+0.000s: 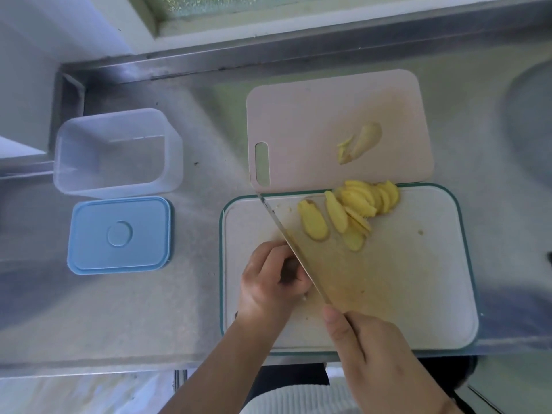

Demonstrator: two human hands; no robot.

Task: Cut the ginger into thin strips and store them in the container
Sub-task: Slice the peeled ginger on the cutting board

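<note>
1. My right hand [385, 357] grips the knife [298, 249] by its handle, thumb laid along the top near the blade's heel; the handle itself is hidden under my palm.
2. The blade runs slantwise up and to the left across the white board [418, 294], its tip reaching the board's far left edge.
3. My left hand [268, 282] sits just left of the blade, fingers curled down on the board. Whether this grip holds a piece of ginger I cannot tell; the fingers hide what lies under them.
4. Right of the blade, ginger slices [355, 213] lie fanned and overlapping on the white board's far side, the heap touching the edge of the pink board [313, 115].
5. The pink board lies beyond the white one, its near edge overlapping it. On it rests a ginger end piece [363, 141] with a few small scraps beside it.
6. The container [116, 150] stands open on the counter [194, 162], well left of the boards, with no ginger in it.
7. Its blue lid [119, 234] lies flat just in front of it.
</note>
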